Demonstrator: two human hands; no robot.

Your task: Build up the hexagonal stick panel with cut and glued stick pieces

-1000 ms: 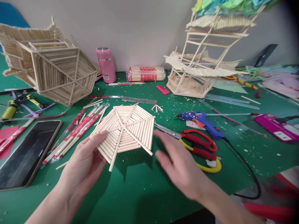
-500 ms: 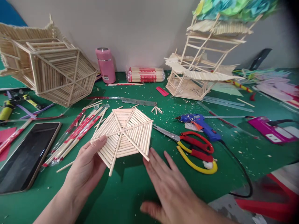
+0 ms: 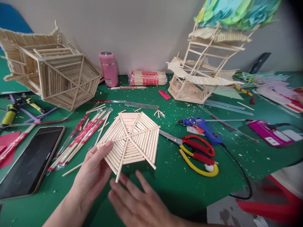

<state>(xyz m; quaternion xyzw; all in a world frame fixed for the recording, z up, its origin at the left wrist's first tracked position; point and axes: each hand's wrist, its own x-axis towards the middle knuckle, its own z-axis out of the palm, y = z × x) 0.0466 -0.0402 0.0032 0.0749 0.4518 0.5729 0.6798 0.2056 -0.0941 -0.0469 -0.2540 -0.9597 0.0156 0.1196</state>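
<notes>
My left hand (image 3: 94, 171) pinches the left corner of a flat hexagonal panel (image 3: 146, 142) made of pale wooden sticks, thumb on top and fingers beneath. Crossing spokes divide the panel into wedges filled with rows of sticks. Two spoke ends jut past its near edge. Just below that edge, my right hand (image 3: 139, 201) is open with fingers spread, holding nothing. Its fingertips are close to one jutting spoke; whether they touch it I cannot tell. Red-and-yellow-handled scissors (image 3: 199, 151) lie right of the panel, with a blue glue gun (image 3: 203, 127) behind them.
Left lie a phone (image 3: 32, 160), wrapped chopsticks (image 3: 80, 138) and wire pliers (image 3: 11, 113). A hexagonal stick structure (image 3: 71, 82) rests at back left. A pink flask (image 3: 109, 69), a chopstick bundle (image 3: 148, 78) and a tiered stick tower (image 3: 201, 66) stand behind. A cable (image 3: 243, 176) curves at right.
My right hand has moved left and nearer to me, from the panel's right corner to below its near edge. The panel, still in my left hand, sits slightly lower and further right in view.
</notes>
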